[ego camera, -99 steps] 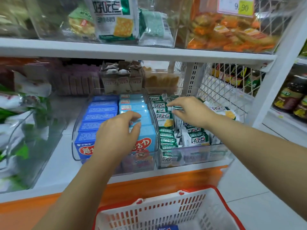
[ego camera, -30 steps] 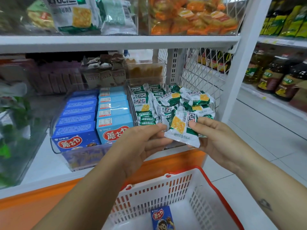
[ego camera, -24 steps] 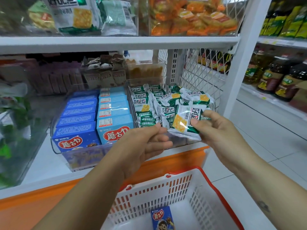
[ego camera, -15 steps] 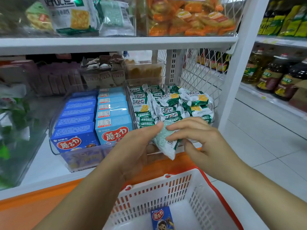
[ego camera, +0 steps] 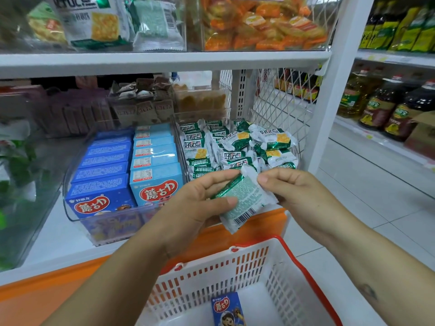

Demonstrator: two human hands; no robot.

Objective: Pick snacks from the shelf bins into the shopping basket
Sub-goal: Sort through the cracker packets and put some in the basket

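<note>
Item: one green-and-white snack packet (ego camera: 244,201), back face with barcode turned up, held in the air just before the shelf's front edge and above the far rim of the shopping basket. It is gripped by both hands. The left hand (ego camera: 200,203) is set with its thumb laid on the printed face and fingers curled along the packet's upper left side, its grip closed on the packet. The right hand (ego camera: 296,194) has its grip closed as a pinch of thumb and fingers on the upper right corner. The shopping basket (ego camera: 223,267), with white slotted walls and a red rim, is placed below the hands, before the shelf; one small blue box (ego camera: 227,309) is laid on its floor. On the shelf (ego camera: 58,231), toward the right front corner, a clear bin (ego camera: 202,117) is filled with like packets. Just beside it on the left, a second clear bin (ego camera: 106,222) is stocked with two rows of blue boxes. Bottles (ego camera: 376,107) are ranged on a neighbouring rack at the right.
</note>
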